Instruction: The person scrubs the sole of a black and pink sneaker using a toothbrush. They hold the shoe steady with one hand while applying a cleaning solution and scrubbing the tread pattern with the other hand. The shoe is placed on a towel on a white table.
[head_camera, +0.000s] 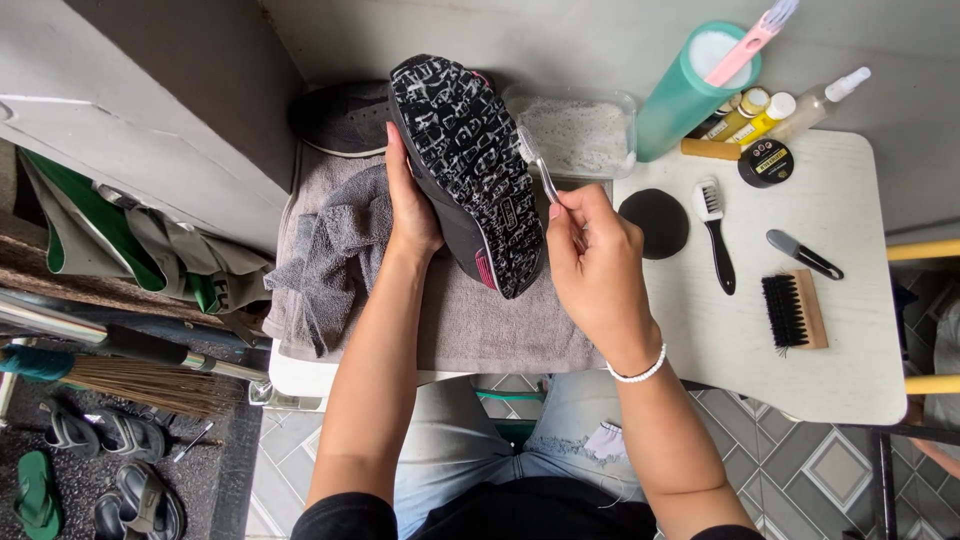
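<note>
Landmark: we take the white table (850, 330) as reference for every position below.

Shoe: the black shoe (468, 170) is held sole-up above the table's left end, over a grey towel (480, 320) spread there. Its long axis runs from the far left, near the wall, down towards the person and slightly right.

Left hand: our left hand (412, 205) clasps the shoe's left edge, fingers wrapped round the side and thumb lying along it (closed on the shoe, not merely touching).

Right hand: our right hand (595, 265) is closed narrowly round the handle of a toothbrush (537, 165), whose white bristles rest on the sole's right edge near the far end.

Key relation: the shoe lies between the two hands, the left beside its middle, the right at its near right side. The brush reaches away from the person and leftward onto the sole, so the right hand is the working one and the left is the support.

Arm pose: both forearms rise from the near edge of the table. The right wrist, wearing a white bead bracelet (640, 372), is bent inward.

Surroundings: further right on the table lie a black round sponge (655, 222), a small black-handled brush (713, 225) and a wooden bristle brush (795, 310). A teal cylinder (690, 90) and small bottles (760, 112) stand at its far edge.
</note>
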